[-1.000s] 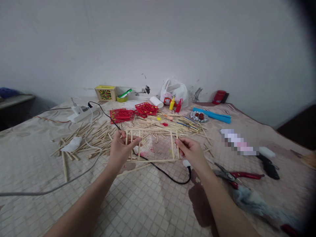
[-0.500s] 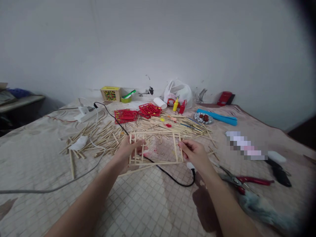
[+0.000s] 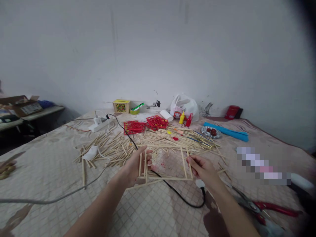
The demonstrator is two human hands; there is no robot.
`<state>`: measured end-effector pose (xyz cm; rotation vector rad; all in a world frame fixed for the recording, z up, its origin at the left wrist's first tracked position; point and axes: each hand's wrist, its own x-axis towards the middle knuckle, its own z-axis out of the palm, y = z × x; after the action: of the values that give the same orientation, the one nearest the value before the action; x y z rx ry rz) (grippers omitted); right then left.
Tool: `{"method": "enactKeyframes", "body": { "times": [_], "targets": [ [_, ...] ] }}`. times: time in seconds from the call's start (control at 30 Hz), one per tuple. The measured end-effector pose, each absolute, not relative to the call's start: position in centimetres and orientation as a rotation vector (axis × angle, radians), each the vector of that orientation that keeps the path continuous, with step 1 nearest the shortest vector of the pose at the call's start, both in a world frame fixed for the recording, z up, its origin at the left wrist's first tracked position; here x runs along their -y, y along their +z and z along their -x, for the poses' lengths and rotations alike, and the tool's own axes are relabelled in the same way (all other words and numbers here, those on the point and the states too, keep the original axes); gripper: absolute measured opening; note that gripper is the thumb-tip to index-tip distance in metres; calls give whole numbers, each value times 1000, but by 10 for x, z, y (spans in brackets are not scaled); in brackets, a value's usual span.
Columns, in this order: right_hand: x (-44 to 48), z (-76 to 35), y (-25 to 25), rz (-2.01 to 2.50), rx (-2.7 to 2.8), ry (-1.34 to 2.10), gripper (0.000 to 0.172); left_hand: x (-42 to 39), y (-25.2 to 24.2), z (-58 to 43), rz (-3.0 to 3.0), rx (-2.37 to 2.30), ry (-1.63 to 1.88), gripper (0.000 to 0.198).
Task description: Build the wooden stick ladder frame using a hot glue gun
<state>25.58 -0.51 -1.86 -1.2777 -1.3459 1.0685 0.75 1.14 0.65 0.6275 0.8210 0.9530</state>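
Note:
A rectangular frame of thin pale wooden sticks is held up between my hands above the table. It has paired crossbars near both ends and a wide gap in the middle. My left hand is around its left end, thumb raised towards the top corner and fingers curled behind the crossbars. At the right end, my right hand pinches the outer crossbar between thumb and fingers. Just behind the frame lies a heap of loose wooden sticks. A black cable runs beneath the frame to a white plug near my right hand.
Red stick panels lie behind the heap, beside yellow and red bottles and a white plastic bag. A power strip stands back left. Red-handled pliers lie front right, near a blue strip.
The camera view has shifted, so the scene sits lower and further right. My left thumb has moved from across the left crossbars up towards the top corner. My right hand keeps its pinch.

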Motion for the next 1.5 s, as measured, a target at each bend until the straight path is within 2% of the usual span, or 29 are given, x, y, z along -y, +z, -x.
{"method": "enactKeyframes", "body": {
  "times": [0.2, 0.27, 0.57, 0.83, 1.0, 1.1, 1.23, 1.37, 1.5],
  "targets": [
    [4, -257, -20, 1256, 1409, 1159, 40, -17, 10, 5, -436, -555, 771, 52],
    [4, -256, -20, 1241, 1428, 1175, 39, -20, 8, 9, -459, -534, 790, 54],
    [7, -264, -13, 1208, 1231, 1231, 38, -38, -11, 17, -711, -847, 1148, 14],
    [3, -276, -11, 1104, 1057, 1219, 34, -52, -10, 35, -1068, -1059, 1236, 43],
    [2, -279, -10, 1070, 1029, 1220, 31, -65, 1, 56, -1332, -1151, 1355, 44],
    [2, -280, -10, 1054, 1015, 1235, 29, -62, 7, 77, -1537, -1214, 1263, 31],
    [3, -279, -9, 1041, 1013, 1226, 30, -41, 4, 96, -1822, -1252, 951, 10],
    [3, -278, -9, 1046, 1041, 1208, 30, -23, -12, 93, -2039, -1252, 740, 10],
    [2, -278, -9, 1040, 1061, 1206, 30, -19, -24, 93, -2229, -1296, 687, 16]
  ]
}}
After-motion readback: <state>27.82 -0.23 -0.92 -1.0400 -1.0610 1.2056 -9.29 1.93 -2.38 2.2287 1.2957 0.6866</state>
